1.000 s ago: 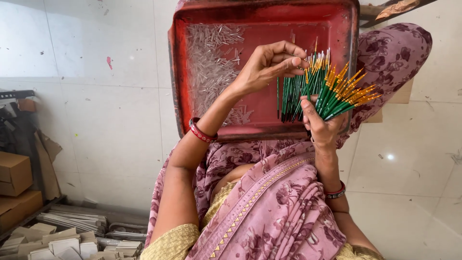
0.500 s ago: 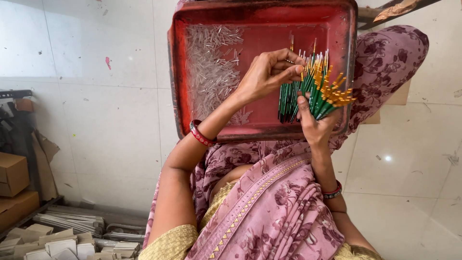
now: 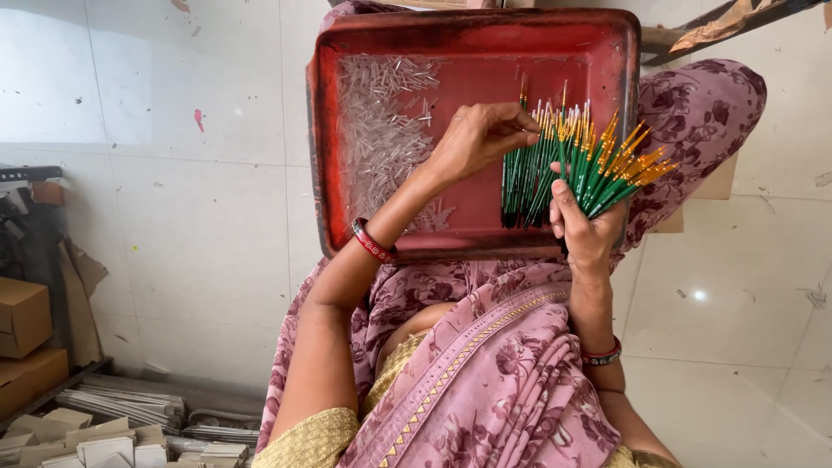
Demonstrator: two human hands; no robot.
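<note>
A red plastic tray [image 3: 342, 156] rests on my lap, over pink flowered cloth. My right hand [image 3: 589, 234] grips a fanned bundle of thin green brushes [image 3: 563, 173] with yellow-orange ends, held upright over the tray's right half. My left hand [image 3: 477, 139] reaches across the tray, and its thumb and fingers pinch the top of one brush at the left side of the bundle. A heap of small clear plastic tubes [image 3: 381, 130] lies in the tray's left half, just left of my left wrist.
Pale floor tiles [image 3: 173, 217] surround me. Cardboard boxes [image 3: 26, 321] stand at the left edge. Stacks of flat cards and bundled sticks [image 3: 113, 425] lie at the bottom left. A wooden piece [image 3: 737, 22] sticks out past the tray's top right corner.
The brush bundle has sunk a little lower over the tray, and its fan has tightened. My left hand stayed at the bundle's upper left, fingers working on the brush ends.
</note>
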